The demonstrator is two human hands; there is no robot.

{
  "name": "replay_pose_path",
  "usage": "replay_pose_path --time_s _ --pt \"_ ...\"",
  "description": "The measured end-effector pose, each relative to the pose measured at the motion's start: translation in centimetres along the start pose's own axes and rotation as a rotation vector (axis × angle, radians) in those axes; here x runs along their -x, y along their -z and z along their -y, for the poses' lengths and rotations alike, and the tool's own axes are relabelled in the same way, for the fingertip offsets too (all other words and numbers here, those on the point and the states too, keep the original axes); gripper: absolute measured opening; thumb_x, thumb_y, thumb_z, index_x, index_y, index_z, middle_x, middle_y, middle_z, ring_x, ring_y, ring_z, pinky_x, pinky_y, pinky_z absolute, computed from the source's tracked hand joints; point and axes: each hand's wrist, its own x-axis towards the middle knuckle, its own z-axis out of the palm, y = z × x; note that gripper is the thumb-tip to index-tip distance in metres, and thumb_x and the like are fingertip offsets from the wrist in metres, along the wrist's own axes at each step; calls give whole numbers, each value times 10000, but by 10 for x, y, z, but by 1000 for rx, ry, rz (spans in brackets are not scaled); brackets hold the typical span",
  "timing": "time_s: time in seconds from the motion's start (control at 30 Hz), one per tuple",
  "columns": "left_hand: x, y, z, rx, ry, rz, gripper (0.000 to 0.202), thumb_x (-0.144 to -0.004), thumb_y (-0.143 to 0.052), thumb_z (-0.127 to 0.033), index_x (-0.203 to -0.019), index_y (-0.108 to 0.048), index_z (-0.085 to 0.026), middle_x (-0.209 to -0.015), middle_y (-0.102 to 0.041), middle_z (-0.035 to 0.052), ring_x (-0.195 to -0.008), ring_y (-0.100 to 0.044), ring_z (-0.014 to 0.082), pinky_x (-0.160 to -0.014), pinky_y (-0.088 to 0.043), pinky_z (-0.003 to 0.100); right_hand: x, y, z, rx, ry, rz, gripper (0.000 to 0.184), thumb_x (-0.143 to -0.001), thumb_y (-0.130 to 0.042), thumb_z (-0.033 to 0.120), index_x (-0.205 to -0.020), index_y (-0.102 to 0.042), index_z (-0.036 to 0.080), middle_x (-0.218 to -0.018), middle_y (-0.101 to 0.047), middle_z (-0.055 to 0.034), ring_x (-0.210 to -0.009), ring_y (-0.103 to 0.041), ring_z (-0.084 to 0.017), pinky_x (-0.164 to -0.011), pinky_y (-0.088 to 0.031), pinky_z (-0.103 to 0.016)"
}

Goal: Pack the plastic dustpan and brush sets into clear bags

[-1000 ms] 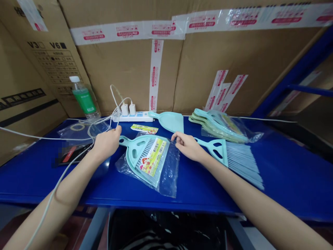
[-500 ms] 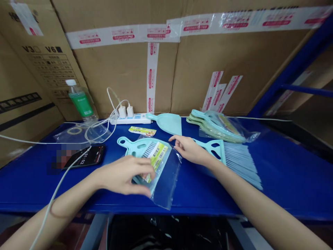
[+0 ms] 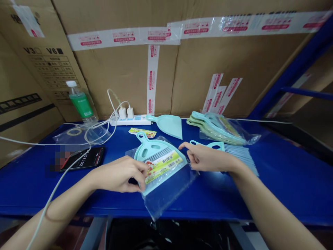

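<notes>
A light blue dustpan and brush set (image 3: pixel 156 151) with a green and yellow label lies in a clear plastic bag (image 3: pixel 166 194) on the blue table. My left hand (image 3: pixel 130 175) pinches its lower left corner between thumb and fingers. At its right corner is my right hand (image 3: pixel 201 156), with the index finger stretched out over the edge and the other fingers curled in. What those curled fingers hold is hidden. Partly behind my right hand lies a loose blue brush (image 3: pixel 240 156), bristles pointing right.
A bare light blue dustpan (image 3: pixel 169 125) lies at the back beside a power strip (image 3: pixel 135 120). Bagged blue and green dustpans (image 3: pixel 215 128) are stacked at right. On the left are a phone (image 3: pixel 91 158), a bottle (image 3: pixel 82 102), white cables (image 3: pixel 101 128) and a loose label (image 3: pixel 142 132).
The bagged dustpan set has turned clockwise, its handle now pointing up and away. My left thumb and fingers have closed on its corner. My right hand has moved slightly right and down.
</notes>
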Motion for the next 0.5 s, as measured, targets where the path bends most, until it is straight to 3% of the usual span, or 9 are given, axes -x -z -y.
replay_pose_path --time_s 0.17,0.3,0.4,0.5 --pt "3 3 5 -59 43 -56 164 -834 -564 -148 -762 -691 -223 -807 -623 -11 -672 -585 81 -583 -402 179 11 6 0 -122 24 131 641 -689 -518 149 -1316 -386 170 -573 -540 65 -515 -509 -137 -509 -378 -235" --pt "4 6 8 -79 92 -76 171 -803 -558 -113 -753 -684 -217 -832 -618 -19 -671 -583 77 -593 -405 176 7 7 2 -164 11 82 675 -807 -507 370 -1412 -306 147 -640 -541 28 -557 -494 -150 -518 -384 -250" --pt "4 7 8 -104 127 -92 199 -796 -527 -91 -759 -680 -214 -842 -613 -16 -693 -587 84 -608 -409 178 0 5 2 -144 13 38 669 -849 -449 358 -1453 -259 142 -643 -507 25 -556 -462 -149 -506 -358 -253" --pt "5 7 10 -145 154 -110 212 -804 -497 -94 -748 -668 -206 -835 -603 -9 -707 -586 91 -622 -411 178 -5 2 -1 -119 30 52 704 -825 -500 298 -1468 -250 159 -611 -455 44 -536 -431 -143 -492 -327 -250"
